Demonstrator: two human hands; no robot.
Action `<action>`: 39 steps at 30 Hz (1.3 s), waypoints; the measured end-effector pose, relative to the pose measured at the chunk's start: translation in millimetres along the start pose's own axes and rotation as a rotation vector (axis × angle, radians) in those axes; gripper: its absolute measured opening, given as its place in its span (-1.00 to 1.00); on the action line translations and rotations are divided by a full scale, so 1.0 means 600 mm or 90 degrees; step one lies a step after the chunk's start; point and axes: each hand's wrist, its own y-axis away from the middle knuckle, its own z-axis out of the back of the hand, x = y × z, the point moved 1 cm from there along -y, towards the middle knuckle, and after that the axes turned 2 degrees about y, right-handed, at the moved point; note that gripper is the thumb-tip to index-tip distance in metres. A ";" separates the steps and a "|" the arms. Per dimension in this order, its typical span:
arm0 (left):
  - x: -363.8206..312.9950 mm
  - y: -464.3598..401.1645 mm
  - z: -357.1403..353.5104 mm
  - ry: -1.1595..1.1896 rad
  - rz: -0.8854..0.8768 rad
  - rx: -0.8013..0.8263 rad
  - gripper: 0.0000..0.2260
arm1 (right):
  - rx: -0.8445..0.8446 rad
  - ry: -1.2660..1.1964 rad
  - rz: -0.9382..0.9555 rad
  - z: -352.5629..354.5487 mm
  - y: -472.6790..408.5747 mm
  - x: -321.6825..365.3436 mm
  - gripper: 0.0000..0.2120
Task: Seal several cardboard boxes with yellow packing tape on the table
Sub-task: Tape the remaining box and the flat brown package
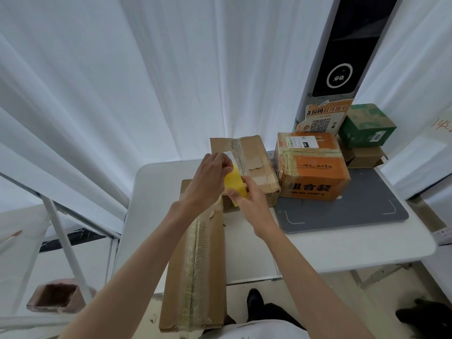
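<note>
The white table (318, 248) is the landmark here. Above its middle, both hands meet on a roll of yellow tape (235, 185): the right hand (247, 200) is closed around the roll from below, and the left hand (210, 178) pinches at the roll's upper edge with thumb and fingers.

A long flat cardboard box (195, 265) lies along the table's left part, its near end overhanging the front edge toward the person. Its flaps are shut, with a worn strip of old tape down the centre seam.

At the table's back edge, a brown box (254, 162) sits closed, paper torn on top. Just right of it, touching or nearly so, stands an orange box (313, 170), also closed and taped, resting on the back of a grey mat (342, 214). Beyond the mat's far right corner, a green box (367, 126) is stacked on another brown one.

The table's front right part and the mat's near half are bare. White curtains (122, 94) close in behind and left of the table.
</note>
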 end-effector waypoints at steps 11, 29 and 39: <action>-0.010 -0.014 -0.005 0.288 0.207 0.098 -0.91 | -0.040 0.068 0.063 0.038 -0.030 -0.025 -0.77; 0.011 -0.070 -0.081 0.367 0.424 0.109 -0.77 | -0.137 0.118 0.060 0.081 -0.056 -0.077 -0.69; 0.009 -0.097 -0.195 0.284 0.485 0.245 -0.37 | -0.253 -0.254 -0.234 0.178 -0.055 -0.194 -0.88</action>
